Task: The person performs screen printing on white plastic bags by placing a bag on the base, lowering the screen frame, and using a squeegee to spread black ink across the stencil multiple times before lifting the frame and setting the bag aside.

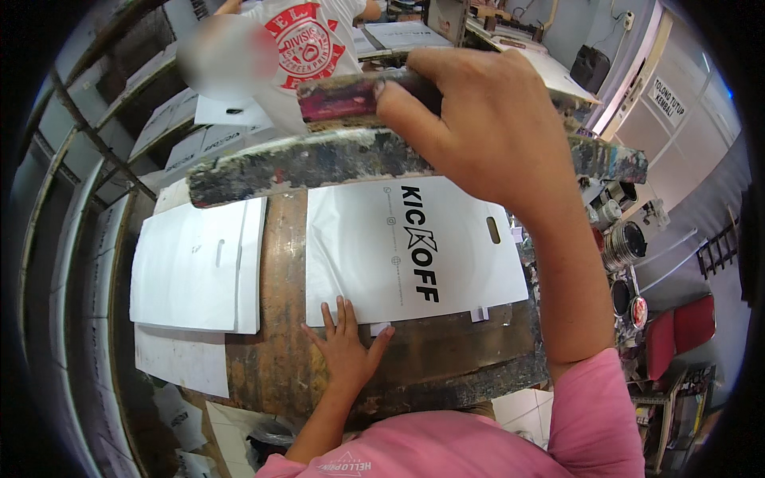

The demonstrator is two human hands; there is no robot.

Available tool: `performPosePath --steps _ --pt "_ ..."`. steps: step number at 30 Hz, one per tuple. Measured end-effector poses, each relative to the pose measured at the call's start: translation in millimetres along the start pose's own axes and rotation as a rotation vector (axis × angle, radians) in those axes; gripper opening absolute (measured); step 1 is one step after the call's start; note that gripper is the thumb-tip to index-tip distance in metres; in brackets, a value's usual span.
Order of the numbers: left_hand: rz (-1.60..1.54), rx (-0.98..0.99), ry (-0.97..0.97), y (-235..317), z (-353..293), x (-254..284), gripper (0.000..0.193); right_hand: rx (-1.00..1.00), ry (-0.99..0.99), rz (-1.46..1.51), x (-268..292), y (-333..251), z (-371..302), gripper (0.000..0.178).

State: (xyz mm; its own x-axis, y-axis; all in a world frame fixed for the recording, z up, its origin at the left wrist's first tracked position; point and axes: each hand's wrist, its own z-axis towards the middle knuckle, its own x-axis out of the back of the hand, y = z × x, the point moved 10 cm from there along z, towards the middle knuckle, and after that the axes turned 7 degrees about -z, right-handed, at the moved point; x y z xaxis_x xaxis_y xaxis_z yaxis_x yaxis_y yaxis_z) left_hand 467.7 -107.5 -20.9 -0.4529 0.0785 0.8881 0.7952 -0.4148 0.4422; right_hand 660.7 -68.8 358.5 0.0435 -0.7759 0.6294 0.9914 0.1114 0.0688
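Clock centred on the white bag (358, 251). At 7 o'clock, left grip (347, 348) released, fingers spread, tips on the bag's near edge. Bag lies flat on the stained worktop (284, 279): smooth, slightly shiny, bold black lettering down its middle, fainter small print on the 9 o'clock side, dark oval handle slot toward 3. White stack (187, 275) at 9. Toward 1, right grip (494, 131) clenched on a paint-crusted frame (287, 169), raised. Farther, at 11, a co-worker (315, 48) in white.
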Motion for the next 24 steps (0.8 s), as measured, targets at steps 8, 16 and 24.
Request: performPosePath --steps 8,16,24 --pt "-0.385 -0.155 0.414 42 69 97 0.036 -0.016 -0.154 -0.029 -1 5 44 0.056" --pt "-0.882 0.254 0.586 -55 26 141 0.038 -0.247 -0.42 -0.003 -6 16 41 0.055" --pt "-0.25 0.265 0.633 -227 6 242 0.038 -0.012 -0.111 0.04 -11 13 23 0.048"
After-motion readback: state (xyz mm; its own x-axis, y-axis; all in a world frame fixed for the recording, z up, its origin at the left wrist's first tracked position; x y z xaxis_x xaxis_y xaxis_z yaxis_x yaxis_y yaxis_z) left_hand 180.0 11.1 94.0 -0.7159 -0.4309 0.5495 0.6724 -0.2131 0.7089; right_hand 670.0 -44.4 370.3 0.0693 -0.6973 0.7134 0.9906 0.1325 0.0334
